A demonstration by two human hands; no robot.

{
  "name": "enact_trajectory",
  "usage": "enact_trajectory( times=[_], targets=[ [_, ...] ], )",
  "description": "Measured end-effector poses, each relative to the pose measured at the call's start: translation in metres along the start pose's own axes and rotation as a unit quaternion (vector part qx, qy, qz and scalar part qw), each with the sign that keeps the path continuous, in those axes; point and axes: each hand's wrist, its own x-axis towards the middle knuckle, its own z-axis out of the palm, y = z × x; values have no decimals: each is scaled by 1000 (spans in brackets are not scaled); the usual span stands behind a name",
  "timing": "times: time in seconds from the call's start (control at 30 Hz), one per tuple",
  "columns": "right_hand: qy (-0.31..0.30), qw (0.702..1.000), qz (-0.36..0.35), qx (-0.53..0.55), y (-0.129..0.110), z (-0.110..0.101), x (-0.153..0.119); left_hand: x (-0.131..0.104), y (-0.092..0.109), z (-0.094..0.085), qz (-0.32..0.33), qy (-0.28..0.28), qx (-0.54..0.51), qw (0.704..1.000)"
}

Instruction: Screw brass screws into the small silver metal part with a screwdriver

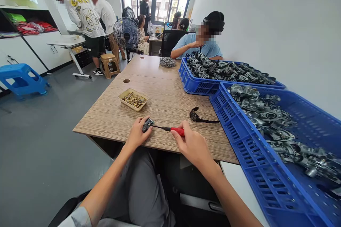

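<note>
Near the table's front edge, my left hand (137, 132) is closed around a small grey metal part (148, 125). My right hand (192, 142) grips the red handle of a screwdriver (177, 131). The screwdriver's dark shaft lies level and points left, with its tip at the metal part; the exact contact is too small to make out. Just beyond my left hand stands a beige tray (123, 101) of brass-coloured screws (135, 100). A black wristwatch (195, 115) lies on the table beyond my right hand.
Two blue crates (241, 145) of metal parts line the right side of the wooden table (106, 113). A bag of small parts (167, 62) lies at the far end, where a person (197, 48) sits. A fan (126, 33) and other people are behind.
</note>
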Motion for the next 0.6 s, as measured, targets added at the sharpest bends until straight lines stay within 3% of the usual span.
enact_trajectory(
  times=[0.13, 0.3, 0.37, 0.5, 0.6],
  targets=[
    [-3, 1000, 4, 3, -1, -1, 0, 0, 0, 0, 2, 2, 0, 1000],
    [-37, 988, -99, 117, 5, -5, -2, 0, 0, 0, 2, 3, 3, 1000],
    [-21, 986, -111, 123, 7, -2, -1, 0, 0, 0, 2, 4, 3, 1000],
    [36, 999, -33, 20, 5, 8, 3, 1, 0, 0, 6, 6, 1, 1000],
    [31, 999, -11, -5, 3, 8, 3, 1, 0, 0, 7, 6, 3, 1000]
  ],
)
